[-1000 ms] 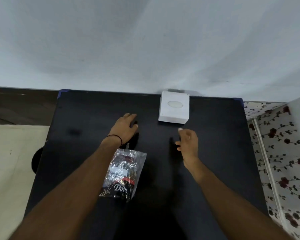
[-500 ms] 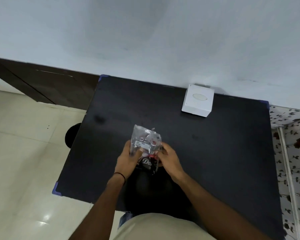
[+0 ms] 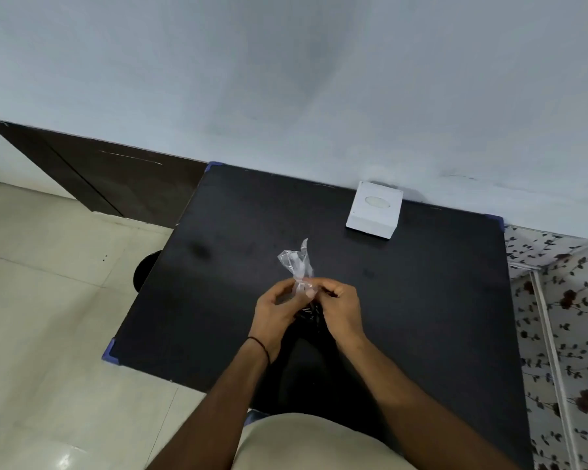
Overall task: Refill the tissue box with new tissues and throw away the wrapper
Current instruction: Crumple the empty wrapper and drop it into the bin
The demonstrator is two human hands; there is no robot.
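A clear plastic wrapper [image 3: 297, 266] is bunched upright between both hands above the black table [image 3: 421, 300]. My left hand [image 3: 275, 312] and my right hand [image 3: 340, 308] pinch its lower part together; its dark printed end is mostly hidden between my palms. The white tissue box [image 3: 374, 210], with an oval opening on top, stands at the table's far edge against the wall, well beyond my hands and to the right.
A pale wall runs behind the table. To the left lies a tiled floor [image 3: 48, 317], with a dark round object [image 3: 145, 271] under the table's left edge. On the right stands a floral-patterned cover [image 3: 564, 317] with a white frame.
Both hands went from resting empty on the table to picking up the wrapper; it is now crumpled narrower and raised. The view has shifted back and left.
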